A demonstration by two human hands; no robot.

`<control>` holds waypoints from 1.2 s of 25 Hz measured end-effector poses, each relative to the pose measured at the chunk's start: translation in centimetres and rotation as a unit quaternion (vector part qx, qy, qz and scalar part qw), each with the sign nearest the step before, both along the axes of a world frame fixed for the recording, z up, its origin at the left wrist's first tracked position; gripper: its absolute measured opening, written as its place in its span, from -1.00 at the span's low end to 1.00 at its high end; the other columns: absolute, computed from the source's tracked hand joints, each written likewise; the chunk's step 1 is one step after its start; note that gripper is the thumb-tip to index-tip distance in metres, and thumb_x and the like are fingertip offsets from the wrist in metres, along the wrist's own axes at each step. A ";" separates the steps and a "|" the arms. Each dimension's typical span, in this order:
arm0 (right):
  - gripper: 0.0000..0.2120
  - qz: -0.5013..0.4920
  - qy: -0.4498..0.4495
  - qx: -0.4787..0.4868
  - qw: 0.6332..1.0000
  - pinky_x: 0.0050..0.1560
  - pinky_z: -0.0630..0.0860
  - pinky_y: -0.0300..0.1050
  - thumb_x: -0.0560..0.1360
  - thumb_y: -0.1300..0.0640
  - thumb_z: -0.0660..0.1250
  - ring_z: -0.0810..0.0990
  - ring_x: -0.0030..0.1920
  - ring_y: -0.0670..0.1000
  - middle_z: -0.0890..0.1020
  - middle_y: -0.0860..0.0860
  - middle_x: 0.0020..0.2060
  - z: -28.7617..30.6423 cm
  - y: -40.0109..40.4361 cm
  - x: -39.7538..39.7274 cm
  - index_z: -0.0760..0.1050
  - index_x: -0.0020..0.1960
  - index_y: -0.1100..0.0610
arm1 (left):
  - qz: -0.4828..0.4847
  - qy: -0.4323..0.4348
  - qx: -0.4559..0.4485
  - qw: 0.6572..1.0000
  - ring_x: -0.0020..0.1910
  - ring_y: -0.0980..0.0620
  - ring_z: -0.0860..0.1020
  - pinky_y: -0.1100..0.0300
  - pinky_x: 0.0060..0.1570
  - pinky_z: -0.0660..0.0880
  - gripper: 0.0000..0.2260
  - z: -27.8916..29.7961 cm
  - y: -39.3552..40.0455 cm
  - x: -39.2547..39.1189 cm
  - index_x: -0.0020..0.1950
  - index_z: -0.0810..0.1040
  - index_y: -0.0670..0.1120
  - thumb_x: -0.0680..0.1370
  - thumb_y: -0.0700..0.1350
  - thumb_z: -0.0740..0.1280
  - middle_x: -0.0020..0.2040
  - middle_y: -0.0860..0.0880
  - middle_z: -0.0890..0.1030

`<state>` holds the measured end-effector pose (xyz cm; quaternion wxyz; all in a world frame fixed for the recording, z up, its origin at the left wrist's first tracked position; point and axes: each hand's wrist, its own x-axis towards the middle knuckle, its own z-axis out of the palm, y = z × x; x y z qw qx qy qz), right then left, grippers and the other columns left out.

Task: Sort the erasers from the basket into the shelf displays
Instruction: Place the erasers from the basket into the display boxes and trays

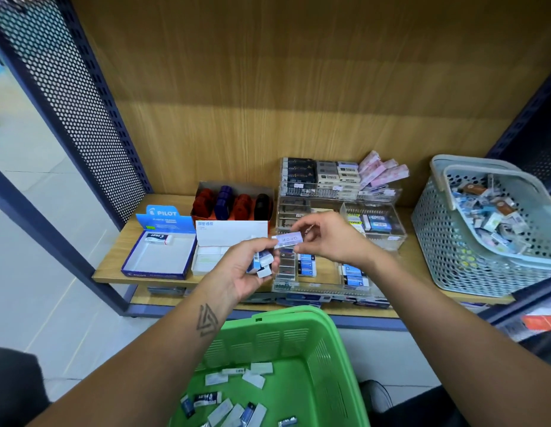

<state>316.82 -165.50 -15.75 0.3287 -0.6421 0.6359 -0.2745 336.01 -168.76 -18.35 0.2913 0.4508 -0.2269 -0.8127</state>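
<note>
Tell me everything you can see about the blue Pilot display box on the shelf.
The Pilot display box is an open cardboard tray, blue outside and white inside, with an upright header flap printed PILOT. It sits at the left end of the wooden shelf, beside a white box. Inside lies one sleeved eraser near the back; the rest is bare. Neither hand touches it.

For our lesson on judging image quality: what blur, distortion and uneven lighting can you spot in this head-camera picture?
Head view: the wide lens bends the shelf frame outward at the edges; motion blur smears the back panel, while the right hand and its pale eraser stay fairly sharp; a shadow band darkens the panel's top.
</note>
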 end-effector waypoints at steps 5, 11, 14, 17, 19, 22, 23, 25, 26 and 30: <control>-0.77 -0.030 0.087 -0.074 0.993 -0.07 0.61 0.04 0.35 0.20 0.59 0.65 -0.24 0.00 0.63 0.02 -0.07 -0.4 1.2 -1.8 0.64 -0.02 0.12 | -0.002 0.045 0.021 0.999 -0.34 -0.01 0.57 0.22 -0.42 0.57 -0.84 0.4 0.9 -1.2 0.08 0.59 -0.27 0.51 -0.29 0.40 -0.23 -0.19 0.61; -0.74 -0.068 0.047 -0.042 0.996 -0.03 0.64 0.04 0.37 0.16 0.59 0.66 -0.20 -0.04 0.69 0.04 -0.10 -0.2 2.7 -2.6 0.59 -0.08 -0.09 | 0.004 0.053 0.006 0.999 -0.10 -0.21 0.63 -0.02 -0.13 0.67 -0.66 0.8 1.7 -1.0 0.22 0.54 -0.22 0.50 -0.44 0.20 0.03 -0.28 0.62; -0.79 -0.074 0.024 -0.025 0.997 -0.01 0.62 -0.04 0.42 0.20 0.54 0.64 -0.12 0.05 0.69 0.07 -0.08 -0.2 2.6 -2.9 0.65 0.03 0.05 | -0.004 0.024 -0.026 0.999 -0.08 -0.26 0.67 0.01 -0.25 0.66 -0.57 0.5 1.7 -0.9 0.23 0.50 -0.15 0.47 -0.51 0.18 0.13 -0.34 0.61; -0.79 -0.141 0.085 -0.002 0.986 -0.09 0.51 -0.24 0.47 0.23 0.49 0.59 -0.11 -0.01 0.67 0.02 -0.07 -0.1 2.6 -5.7 0.65 0.10 0.15 | -0.024 0.023 -0.019 0.999 -0.10 -0.26 0.69 0.09 -0.33 0.63 -0.68 0.1 1.8 -1.2 0.19 0.49 -0.28 0.48 -0.50 0.21 0.07 -0.38 0.63; -0.81 -0.185 0.157 0.012 0.970 -0.04 0.49 -0.20 0.45 0.23 0.51 0.60 -0.07 0.01 0.65 0.04 -0.03 -0.3 3.4 -8.6 0.66 0.07 0.18 | -0.040 0.023 -0.018 0.999 -0.12 -0.25 0.70 0.09 -0.33 0.64 -0.70 -0.1 2.0 -1.6 0.17 0.52 -0.30 0.48 -0.49 0.21 -0.02 -0.35 0.66; -0.84 -0.190 0.294 0.047 0.936 0.07 0.48 -0.13 0.46 0.25 0.45 0.59 0.07 0.09 0.64 0.11 0.05 -1.9 5.3 -12.0 0.65 0.05 0.17 | -0.053 0.036 -0.004 0.998 -0.13 -0.29 0.70 0.05 -0.31 0.66 -0.68 -0.2 2.6 -2.8 0.17 0.54 -0.25 0.50 -0.49 0.19 -0.05 -0.34 0.67; -0.83 -0.185 0.324 0.055 0.926 0.09 0.49 -0.11 0.47 0.27 0.41 0.58 0.09 0.10 0.62 0.11 0.07 -2.5 5.8 -12.4 0.64 0.04 0.15 | -0.061 0.042 0.002 0.997 -0.10 -0.33 0.69 0.05 -0.30 0.66 -0.67 -0.2 2.9 -3.3 0.18 0.54 -0.25 0.50 -0.49 0.19 0.01 -0.37 0.66; -0.81 -0.177 0.363 0.079 0.911 0.09 0.54 -0.06 0.46 0.27 0.37 0.59 0.08 0.11 0.60 0.10 0.09 -3.6 6.7 -13.0 0.62 0.04 0.10 | -0.075 0.038 0.009 0.996 -0.06 -0.37 0.67 0.05 -0.31 0.66 -0.64 -0.3 3.4 -4.2 0.21 0.53 -0.26 0.49 -0.50 0.19 0.10 -0.42 0.62; -0.80 -0.178 0.378 0.094 0.904 0.05 0.57 -0.02 0.46 0.25 0.35 0.60 0.07 0.12 0.60 0.10 0.09 -4.1 7.0 -13.1 0.61 0.05 0.07 | -0.078 0.031 0.009 0.996 -0.07 -0.36 0.67 0.06 -0.33 0.66 -0.65 -0.5 3.7 -4.7 0.22 0.52 -0.28 0.49 -0.50 0.19 0.08 -0.43 0.62; -0.79 -0.186 0.400 0.115 0.890 -0.08 0.60 -0.02 0.49 0.25 0.29 0.63 -0.01 0.15 0.62 0.09 0.02 -6.3 7.6 -13.3 0.58 0.06 0.04 | -0.099 0.007 -0.001 0.995 -0.14 -0.30 0.69 0.10 -0.35 0.65 -0.77 -0.9 4.6 -6.3 0.13 0.48 -0.37 0.50 -0.50 0.22 -0.06 -0.40 0.65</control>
